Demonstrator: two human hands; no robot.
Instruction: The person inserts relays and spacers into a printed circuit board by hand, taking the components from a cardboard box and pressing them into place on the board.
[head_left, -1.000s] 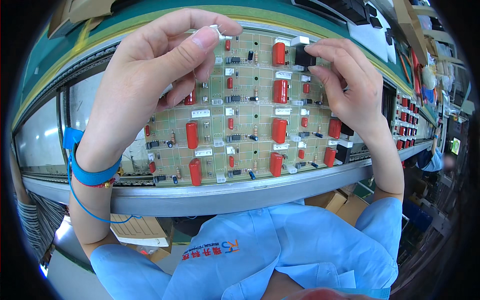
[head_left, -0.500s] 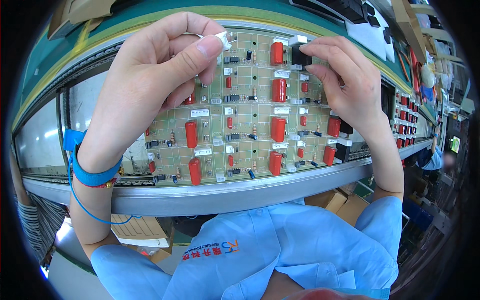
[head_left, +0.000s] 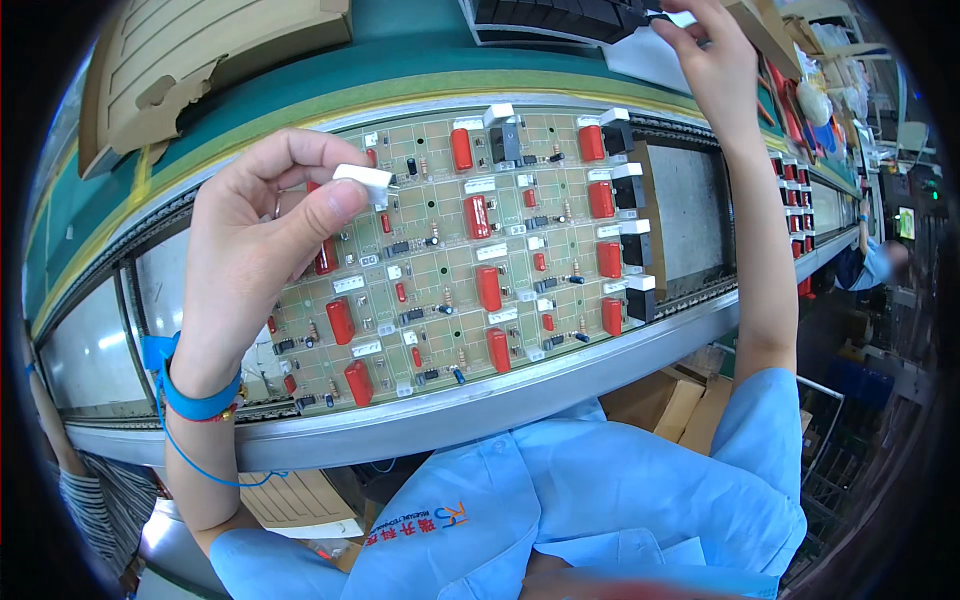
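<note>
My left hand [head_left: 265,220], with a blue wrist strap, pinches a white rectangular component [head_left: 364,182] between thumb and fingertips. It hovers over the left part of a green circuit board panel [head_left: 440,265]. Out past the panel's far right, my right hand [head_left: 712,45] has its thumb and fingers closing at the edge of a tray of black blocks [head_left: 560,18]. What those fingertips hold is hard to make out. A black block [head_left: 505,146] stands on the panel's far row beside a red capacitor [head_left: 461,150]. Several more black blocks [head_left: 635,248] with white pieces line the right edge.
The panel lies on a conveyor with a metal rail [head_left: 440,425] along its near side. Cardboard [head_left: 230,60] rests on the green bench at far left. A white foam piece [head_left: 655,70] lies beside the tray. Other populated boards [head_left: 792,205] sit farther right.
My right hand has left the black block on the far row and reached out to the tray. My left hand still pinches the white component, now more plainly visible. The view has shifted.
</note>
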